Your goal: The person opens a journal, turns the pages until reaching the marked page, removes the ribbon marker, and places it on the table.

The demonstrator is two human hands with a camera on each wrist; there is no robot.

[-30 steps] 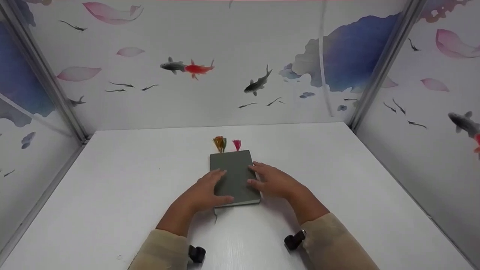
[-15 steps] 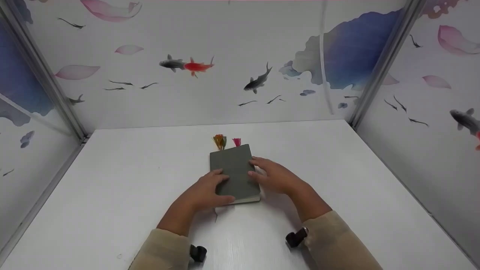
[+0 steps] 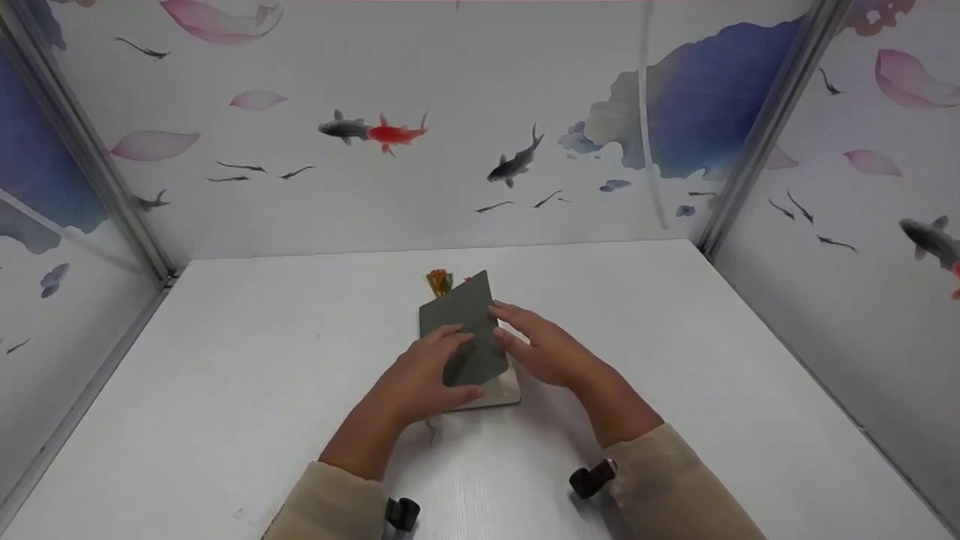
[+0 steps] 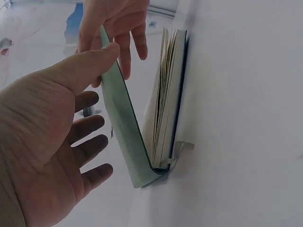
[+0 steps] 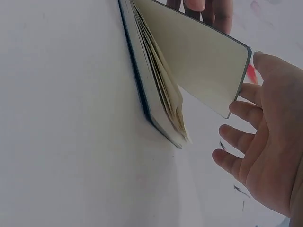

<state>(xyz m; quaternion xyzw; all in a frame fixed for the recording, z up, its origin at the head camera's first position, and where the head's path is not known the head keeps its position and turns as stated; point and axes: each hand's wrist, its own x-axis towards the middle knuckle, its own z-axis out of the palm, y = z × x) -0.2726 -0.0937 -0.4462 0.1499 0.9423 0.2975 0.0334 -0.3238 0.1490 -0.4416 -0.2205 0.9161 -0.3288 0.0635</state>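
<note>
A notebook (image 3: 465,315) with a grey-green cover lies on the white table, its front cover raised at an angle. Cream pages (image 5: 163,75) show beneath the cover in the right wrist view. At the cover's free edge is my right hand (image 3: 551,352), its fingertips touching that edge and its fingers loosely spread. My left hand (image 3: 420,379) is over the cover's outer side, with its thumb near the lower corner and the other fingers apart. In the left wrist view its thumb (image 4: 102,59) overlaps the cover's edge; whether it presses there I cannot tell.
An orange-and-green tassel (image 3: 439,282) sticks out beyond the notebook's top. A thin ribbon (image 4: 182,147) hangs out at the spine's lower end. White panels (image 3: 420,210) printed with fish and petals enclose the table (image 3: 247,375) at the back and both sides.
The front cover has risen from lying flat, swinging up toward the left and baring the pages below. My right fingers have moved left with its edge; my left hand has shifted slightly up and right.
</note>
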